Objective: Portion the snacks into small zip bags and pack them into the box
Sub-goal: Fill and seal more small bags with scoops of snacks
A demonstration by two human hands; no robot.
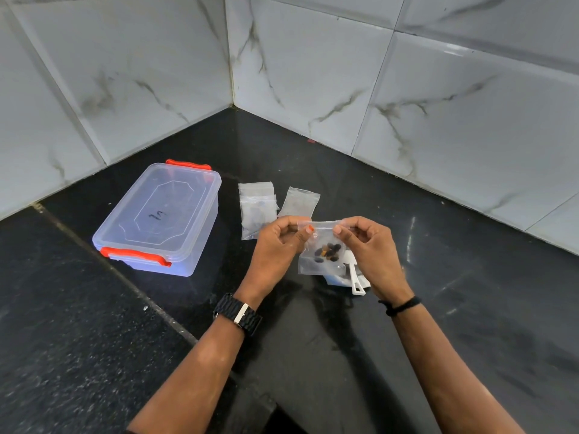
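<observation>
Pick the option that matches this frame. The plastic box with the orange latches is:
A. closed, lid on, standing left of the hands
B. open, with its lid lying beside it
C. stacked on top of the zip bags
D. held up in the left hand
A: the box stands on the counter with its lid on, left of both hands, which pinch the top of a zip bag holding dark snacks.

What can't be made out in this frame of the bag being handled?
Head view:
- Zip seal of the held bag: left hand and right hand pinch its top, so closed or open is unclear.
- White scoop: bowl hidden behind bag and right hand.
- Box: contents indistinct through the frosted lid.
- Spare bags: count unclear, overlapping.
</observation>
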